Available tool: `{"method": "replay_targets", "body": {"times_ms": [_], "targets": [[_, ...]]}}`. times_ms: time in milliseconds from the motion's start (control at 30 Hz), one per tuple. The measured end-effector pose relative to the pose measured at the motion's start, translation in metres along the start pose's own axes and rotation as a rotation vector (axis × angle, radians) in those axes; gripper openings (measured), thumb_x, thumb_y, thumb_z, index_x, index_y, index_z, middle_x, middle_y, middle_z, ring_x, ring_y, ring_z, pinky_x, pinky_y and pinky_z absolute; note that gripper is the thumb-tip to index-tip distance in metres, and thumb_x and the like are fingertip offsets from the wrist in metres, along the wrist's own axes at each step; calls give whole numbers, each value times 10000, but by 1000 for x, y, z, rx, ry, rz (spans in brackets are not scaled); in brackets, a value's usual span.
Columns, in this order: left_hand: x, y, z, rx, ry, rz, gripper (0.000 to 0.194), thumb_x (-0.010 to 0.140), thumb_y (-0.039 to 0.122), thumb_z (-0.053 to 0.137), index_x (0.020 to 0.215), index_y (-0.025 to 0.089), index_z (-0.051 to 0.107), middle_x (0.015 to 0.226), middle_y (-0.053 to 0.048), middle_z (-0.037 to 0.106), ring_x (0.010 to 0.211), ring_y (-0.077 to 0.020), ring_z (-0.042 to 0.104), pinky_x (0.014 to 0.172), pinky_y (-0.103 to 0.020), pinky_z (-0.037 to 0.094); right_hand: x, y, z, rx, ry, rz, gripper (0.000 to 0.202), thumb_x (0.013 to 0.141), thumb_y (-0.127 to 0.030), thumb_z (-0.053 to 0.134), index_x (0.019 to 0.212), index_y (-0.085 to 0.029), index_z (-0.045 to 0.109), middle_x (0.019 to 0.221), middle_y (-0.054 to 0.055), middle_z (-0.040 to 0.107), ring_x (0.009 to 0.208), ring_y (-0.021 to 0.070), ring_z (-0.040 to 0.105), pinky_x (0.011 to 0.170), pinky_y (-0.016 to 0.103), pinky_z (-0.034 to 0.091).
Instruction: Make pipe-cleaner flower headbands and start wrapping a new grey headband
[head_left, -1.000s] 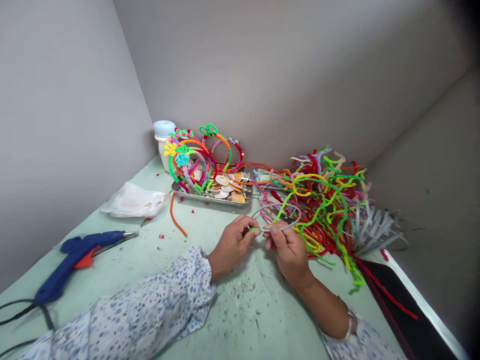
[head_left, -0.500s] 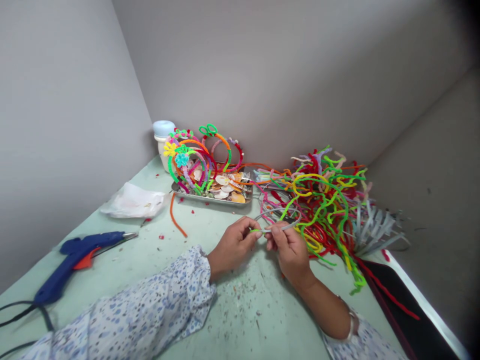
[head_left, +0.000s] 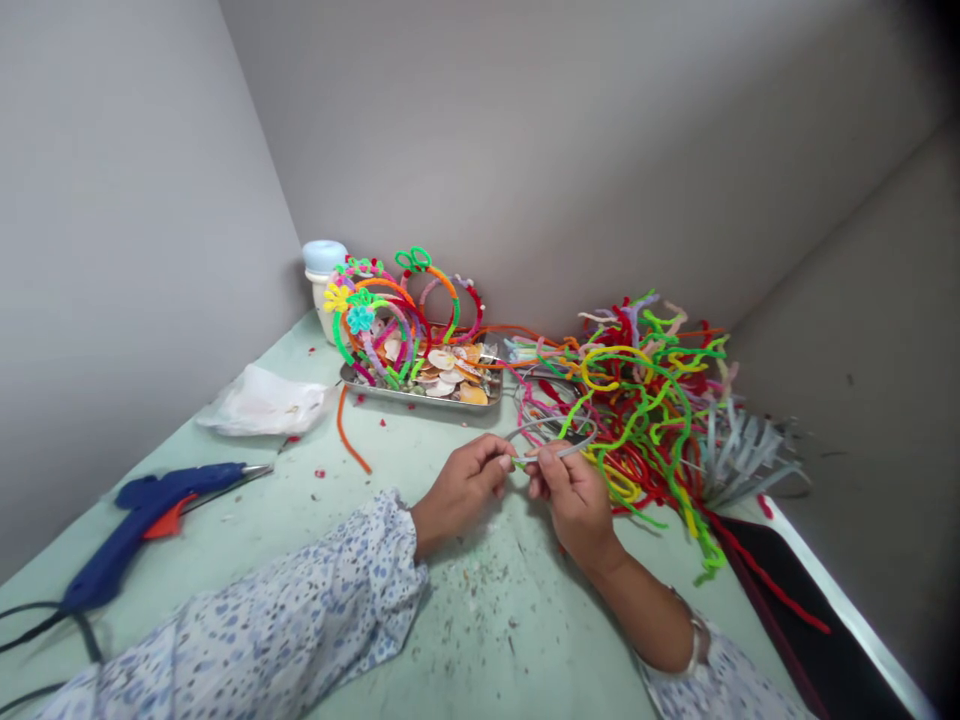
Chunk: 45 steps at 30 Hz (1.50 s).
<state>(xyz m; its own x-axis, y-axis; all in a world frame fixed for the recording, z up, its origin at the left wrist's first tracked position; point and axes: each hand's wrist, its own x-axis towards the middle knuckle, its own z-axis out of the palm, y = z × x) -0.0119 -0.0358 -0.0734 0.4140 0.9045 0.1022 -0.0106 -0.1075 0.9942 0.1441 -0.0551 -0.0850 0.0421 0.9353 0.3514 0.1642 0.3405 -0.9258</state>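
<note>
Over the pale green table, both my hands meet at a thin grey hoop that looks like a plain headband. My left hand pinches it at the near side, fingertips pressed together. A short bit of bright green pipe cleaner shows between the two hands, against the hoop. My right hand grips the hoop just to the right, thumb on top. Just behind the hands lies a tangled pile of coloured pipe cleaners. My fingers cover how the green piece sits on the hoop.
Finished-looking fuzzy headbands stand in a metal tray of shell-like pieces. A blue glue gun, a white plastic bag and an orange pipe cleaner lie left. A lidded bottle stands behind; grey strips lie right.
Less of the green pipe cleaner shows at my left fingertips now. Both hands still hold the hoop in nearly the same place; the whole view has shifted slightly.
</note>
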Motion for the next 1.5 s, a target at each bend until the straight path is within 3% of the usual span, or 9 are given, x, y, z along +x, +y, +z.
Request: {"method": "replay_targets", "body": {"times_ms": [300,567,1100,1500], "targets": [[-1,0,1,43,-5,27,235,891,365,419,857,155,520,596,24,496,551,-98,433,563,-222,344,1,-1,1,20,-16,-12,252,917,-348,457,768,-185,579,634,-20,546,554,104,508,535,237,398],[-1,0,1,14,24,27,243,887,357,437,960,151,543,597,24,507,551,-101,453,556,-223,358,2,-3,0,88,30,72,268,893,-375,499,738,-175,587,607,-14,573,522,98,494,498,223,388],[-2,-2,2,61,12,45,307,903,427,382,872,158,528,569,33,474,522,-95,412,540,-216,336,2,-4,1,90,-15,43,260,897,-365,489,779,-170,613,617,-12,569,525,99,495,499,227,393],[-1,3,1,-34,33,6,252,890,355,425,919,143,558,588,20,520,541,-95,459,552,-216,361,2,-7,0,125,55,95,266,881,-403,506,785,-176,604,610,-9,584,512,100,505,483,219,392]]}}
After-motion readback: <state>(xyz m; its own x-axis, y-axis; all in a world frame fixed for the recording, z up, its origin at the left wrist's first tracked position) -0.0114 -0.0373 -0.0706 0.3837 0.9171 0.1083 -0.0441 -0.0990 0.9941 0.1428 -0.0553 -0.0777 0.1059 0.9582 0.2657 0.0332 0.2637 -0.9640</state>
